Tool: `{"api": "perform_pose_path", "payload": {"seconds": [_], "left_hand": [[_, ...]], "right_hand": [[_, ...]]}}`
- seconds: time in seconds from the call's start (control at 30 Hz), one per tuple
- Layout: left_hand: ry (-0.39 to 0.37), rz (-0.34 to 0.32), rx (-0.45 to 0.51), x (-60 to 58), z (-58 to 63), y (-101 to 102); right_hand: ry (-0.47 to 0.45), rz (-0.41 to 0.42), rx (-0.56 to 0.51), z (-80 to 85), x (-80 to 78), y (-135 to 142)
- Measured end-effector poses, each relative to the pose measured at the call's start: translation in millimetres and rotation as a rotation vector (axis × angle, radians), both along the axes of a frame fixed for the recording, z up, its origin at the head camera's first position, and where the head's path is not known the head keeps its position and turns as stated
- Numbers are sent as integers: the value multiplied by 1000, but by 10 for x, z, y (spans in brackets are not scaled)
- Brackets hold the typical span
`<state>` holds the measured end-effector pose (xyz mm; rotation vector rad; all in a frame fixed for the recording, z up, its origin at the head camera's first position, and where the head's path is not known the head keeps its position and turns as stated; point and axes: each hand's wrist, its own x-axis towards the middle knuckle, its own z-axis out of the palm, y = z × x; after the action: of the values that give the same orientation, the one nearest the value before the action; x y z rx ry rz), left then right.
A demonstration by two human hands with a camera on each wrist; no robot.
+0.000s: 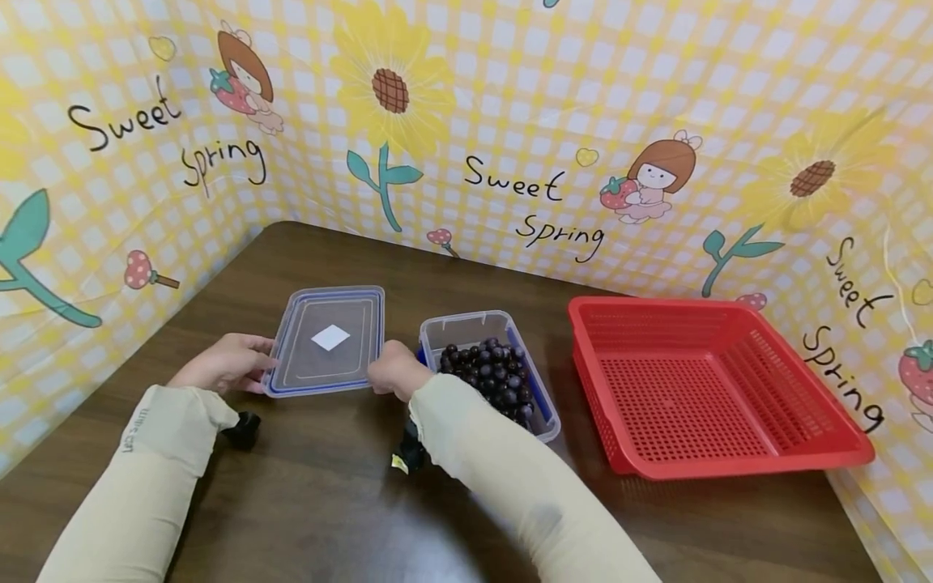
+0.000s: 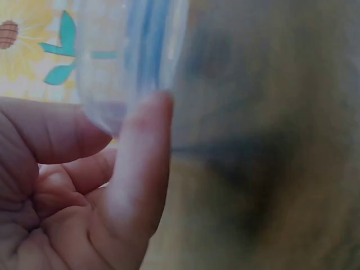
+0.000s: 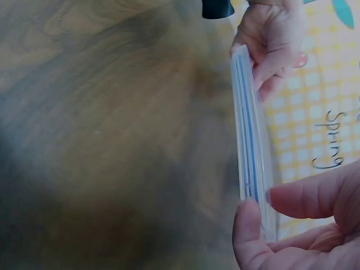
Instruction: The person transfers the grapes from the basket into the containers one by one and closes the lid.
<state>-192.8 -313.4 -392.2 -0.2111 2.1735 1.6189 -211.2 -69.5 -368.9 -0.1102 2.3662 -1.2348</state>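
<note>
A clear plastic lid (image 1: 346, 320) with a blue sealing strip and a white square label is held above the table. My left hand (image 1: 226, 362) pinches its left edge; in the left wrist view, thumb and fingers close on the lid's rim (image 2: 152, 50). At the opposite edge, my right hand (image 1: 397, 370) grips it by the near right corner. The right wrist view shows the lid (image 3: 246, 121) edge-on between both hands. Just right of that hand, a clear container (image 1: 466, 317) holds dark purple grapes (image 1: 490, 368), partly hidden by the right sleeve.
A red perforated plastic basket (image 1: 678, 413) stands on the right side of the brown wooden table (image 1: 313, 502). A yellow checked cloth (image 1: 496, 105) with flowers and lettering rises behind and at both sides. Black wrist devices (image 1: 242, 431) hang under the sleeves.
</note>
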Motion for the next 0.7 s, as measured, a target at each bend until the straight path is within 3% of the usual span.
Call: {"api": "perform_pose_path", "payload": {"seconds": [0.27, 0.47, 0.7], "left_hand": [[122, 1, 101, -19, 249, 192], [266, 0, 131, 16, 489, 577], [321, 16, 191, 42, 655, 1066]], "right_hand": [[21, 67, -135, 402, -73, 358], [36, 125, -180, 567, -118, 828], [89, 132, -228, 731, -88, 1401]]}}
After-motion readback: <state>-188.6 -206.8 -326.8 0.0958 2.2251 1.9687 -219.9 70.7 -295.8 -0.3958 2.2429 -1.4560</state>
